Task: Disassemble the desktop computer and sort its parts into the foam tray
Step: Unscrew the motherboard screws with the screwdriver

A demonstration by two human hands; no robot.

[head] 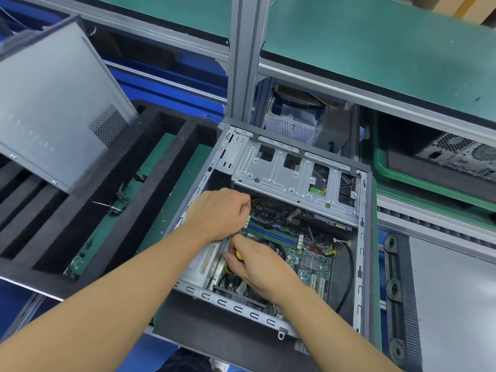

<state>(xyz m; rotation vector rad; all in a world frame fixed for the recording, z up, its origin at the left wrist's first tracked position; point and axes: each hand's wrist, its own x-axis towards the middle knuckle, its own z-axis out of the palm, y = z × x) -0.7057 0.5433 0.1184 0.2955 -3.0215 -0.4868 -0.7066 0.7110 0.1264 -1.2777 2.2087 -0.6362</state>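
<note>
desktop computer (pixel 363 237) is lying open on its side, just right of the foam tray (pixel 171 146). right hand (pixel 257 267) is gripping a yellow-handled screwdriver (pixel 238 255), its tip hidden low beside the motherboard (pixel 314 253). judgement: keep the shaft square to the screw and turn slowly, so the bit is not slipping onto the board. left hand (pixel 217 213) is curling knuckles-up by the memory slots (pixel 271 233); cannot tell if it is holding anything. both forearms are reaching in from the near edge.
</note>
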